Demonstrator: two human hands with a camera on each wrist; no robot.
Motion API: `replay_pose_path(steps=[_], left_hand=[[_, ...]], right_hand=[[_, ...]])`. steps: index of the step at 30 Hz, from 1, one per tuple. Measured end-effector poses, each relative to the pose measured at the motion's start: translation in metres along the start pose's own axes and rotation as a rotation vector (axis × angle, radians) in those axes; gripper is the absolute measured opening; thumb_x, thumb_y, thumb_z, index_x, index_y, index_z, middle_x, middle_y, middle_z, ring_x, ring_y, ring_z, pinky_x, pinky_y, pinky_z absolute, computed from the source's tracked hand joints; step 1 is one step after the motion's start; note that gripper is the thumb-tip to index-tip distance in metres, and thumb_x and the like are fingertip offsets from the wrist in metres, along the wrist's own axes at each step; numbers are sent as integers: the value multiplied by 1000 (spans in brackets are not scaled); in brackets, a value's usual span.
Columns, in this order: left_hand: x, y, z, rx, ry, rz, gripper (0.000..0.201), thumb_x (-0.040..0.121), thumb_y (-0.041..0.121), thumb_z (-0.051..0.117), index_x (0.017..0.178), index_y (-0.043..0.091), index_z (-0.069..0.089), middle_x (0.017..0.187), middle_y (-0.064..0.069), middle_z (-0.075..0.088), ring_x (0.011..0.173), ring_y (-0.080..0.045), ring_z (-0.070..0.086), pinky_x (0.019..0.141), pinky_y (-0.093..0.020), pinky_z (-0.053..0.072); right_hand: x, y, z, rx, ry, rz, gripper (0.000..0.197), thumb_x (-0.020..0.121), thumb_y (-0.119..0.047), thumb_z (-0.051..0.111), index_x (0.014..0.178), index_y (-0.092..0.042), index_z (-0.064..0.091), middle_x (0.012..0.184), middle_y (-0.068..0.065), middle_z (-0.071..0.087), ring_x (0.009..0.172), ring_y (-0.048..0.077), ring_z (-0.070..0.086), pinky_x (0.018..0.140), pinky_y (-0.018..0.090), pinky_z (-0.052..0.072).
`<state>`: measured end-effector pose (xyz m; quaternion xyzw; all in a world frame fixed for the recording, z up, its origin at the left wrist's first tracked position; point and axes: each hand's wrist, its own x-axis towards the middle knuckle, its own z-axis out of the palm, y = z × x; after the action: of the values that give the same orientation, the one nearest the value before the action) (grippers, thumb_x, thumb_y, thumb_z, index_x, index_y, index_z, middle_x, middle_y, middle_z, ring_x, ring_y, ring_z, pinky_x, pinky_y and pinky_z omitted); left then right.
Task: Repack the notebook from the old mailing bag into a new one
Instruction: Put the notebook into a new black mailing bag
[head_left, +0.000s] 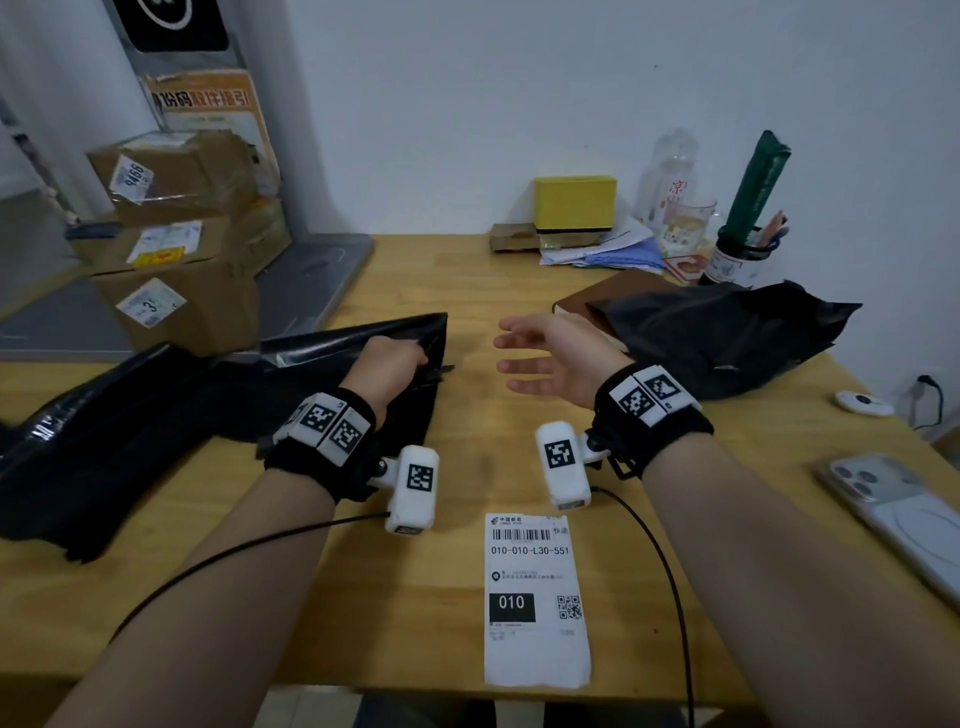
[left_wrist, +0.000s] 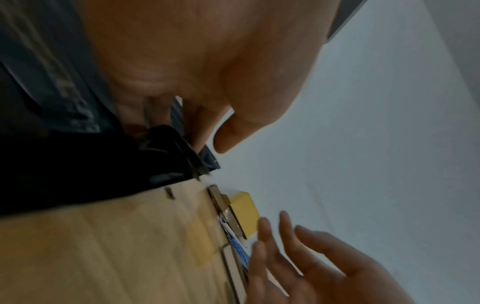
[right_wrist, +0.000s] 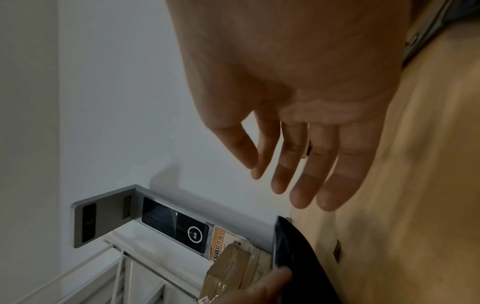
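Observation:
A flat black mailing bag (head_left: 156, 441) lies on the left of the wooden table (head_left: 415, 597). My left hand (head_left: 405, 361) grips its right end, the fingers curled over the edge; in the left wrist view the left hand (left_wrist: 187, 139) pinches the bag (left_wrist: 78, 164). My right hand (head_left: 519, 353) hovers open beside it, palm facing left, fingers spread, holding nothing; the right wrist view shows the right hand (right_wrist: 285, 174) above the bag (right_wrist: 293, 257). A brown notebook (head_left: 587, 299) lies at the back right, partly under a crumpled black mailing bag (head_left: 717, 338).
A printed shipping label (head_left: 535, 597) lies near the front edge. A phone (head_left: 893, 514) sits at the right edge. A yellow box (head_left: 574, 202), papers, a bottle and a pen cup (head_left: 732, 260) stand at the back. Cardboard boxes (head_left: 176, 244) are stacked at the left.

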<state>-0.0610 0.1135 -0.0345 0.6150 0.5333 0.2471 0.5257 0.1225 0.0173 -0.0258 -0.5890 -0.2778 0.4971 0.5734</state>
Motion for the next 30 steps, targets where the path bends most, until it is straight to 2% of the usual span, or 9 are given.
replay_pose_path(steps=[3, 6, 8, 13, 17, 21, 25, 28, 30], left_hand=[[-7, 12, 15, -139, -55, 87, 30, 91, 19, 59, 118, 17, 71, 119, -6, 68, 111, -27, 61, 101, -43, 47], [-15, 23, 24, -302, -154, 112, 26, 94, 15, 58, 116, 14, 70, 116, -6, 70, 108, -25, 65, 87, -37, 54], [-19, 26, 26, -340, -224, 128, 27, 94, 15, 58, 119, 15, 70, 116, -5, 70, 109, -25, 65, 91, -40, 55], [-22, 26, 29, -267, -340, 184, 34, 93, 15, 61, 125, 24, 67, 118, 0, 72, 111, -20, 66, 96, -41, 52], [-21, 20, 31, -181, -382, 283, 51, 87, 8, 69, 132, 32, 62, 126, 15, 67, 117, -11, 62, 94, -37, 51], [-18, 13, 33, -58, -378, 387, 58, 79, 5, 79, 131, 26, 63, 120, 6, 71, 113, -9, 66, 104, -34, 47], [-17, 11, 36, -10, -365, 405, 47, 78, 10, 81, 123, 18, 70, 113, 1, 75, 105, -12, 70, 101, -32, 50], [-16, 11, 36, -62, -328, 382, 26, 86, 14, 76, 111, 15, 75, 100, -4, 78, 95, -19, 73, 90, -30, 56], [-16, 11, 36, -73, -276, 378, 17, 89, 18, 73, 105, 16, 78, 94, -3, 78, 89, -17, 74, 84, -28, 57]], right_hand=[[-3, 0, -3, -94, -23, 29, 26, 94, -20, 69, 119, -12, 69, 112, 6, 70, 91, 29, 70, 76, 42, 62], [-5, 2, -6, -181, -62, 44, 31, 93, -27, 72, 121, -16, 70, 121, 4, 69, 97, 29, 71, 71, 38, 62], [-7, 2, -7, -206, -81, 43, 33, 91, -32, 74, 121, -18, 70, 121, 3, 70, 100, 30, 72, 74, 39, 62], [-6, 3, -11, -194, -64, 15, 35, 92, -29, 74, 121, -9, 70, 108, 5, 75, 81, 23, 71, 64, 33, 58], [-4, 4, -13, -173, -31, -54, 28, 93, -23, 74, 111, -2, 73, 94, 8, 73, 76, 21, 67, 61, 31, 57], [-4, 1, -16, -156, -4, -96, 16, 90, -25, 77, 93, -9, 76, 87, 6, 75, 81, 18, 70, 63, 29, 58], [-4, -2, -18, -100, 46, -132, 23, 86, -25, 81, 91, -5, 69, 69, -7, 72, 84, 18, 70, 61, 28, 59], [-3, -3, -19, -105, 68, -126, 36, 83, -30, 83, 108, -11, 65, 87, 4, 71, 74, 14, 70, 56, 26, 57], [-2, -3, -20, -137, 81, -123, 40, 82, -34, 84, 110, -14, 63, 89, 8, 68, 64, 12, 67, 54, 25, 56]])
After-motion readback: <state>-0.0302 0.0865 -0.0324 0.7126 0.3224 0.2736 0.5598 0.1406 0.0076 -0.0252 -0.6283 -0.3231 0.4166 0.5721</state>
